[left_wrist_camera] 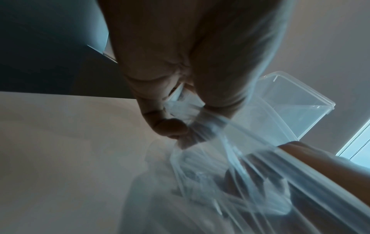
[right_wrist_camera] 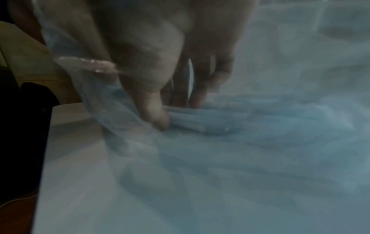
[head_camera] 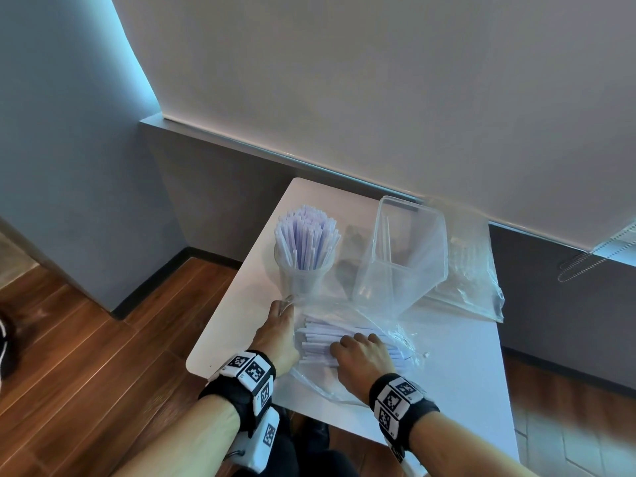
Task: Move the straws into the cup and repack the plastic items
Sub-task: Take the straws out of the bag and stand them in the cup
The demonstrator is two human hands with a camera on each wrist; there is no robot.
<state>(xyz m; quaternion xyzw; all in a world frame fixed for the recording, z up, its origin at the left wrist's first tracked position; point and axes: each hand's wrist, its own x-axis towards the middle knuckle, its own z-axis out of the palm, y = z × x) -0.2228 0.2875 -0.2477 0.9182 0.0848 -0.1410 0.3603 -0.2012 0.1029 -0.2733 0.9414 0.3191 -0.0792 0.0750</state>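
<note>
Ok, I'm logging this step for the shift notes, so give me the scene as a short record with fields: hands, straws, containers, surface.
left hand: pinches the edge of the plastic bag, holding it up
right hand: inside the bag, grips loose straws
cup: upright, packed with standing straws
clear box: tilted, appears nearly empty
second bag: crumpled, right of the box
surface: white table

Pale lilac-white straws (head_camera: 307, 242) fill a clear cup (head_camera: 303, 282); the worktop (head_camera: 457, 356) is white, the plastic bag (head_camera: 347, 318) transparent (wristbands (head_camera: 399, 404) black, with black-and-white square markers), the floor (head_camera: 86, 339) reddish-brown wood.
</note>
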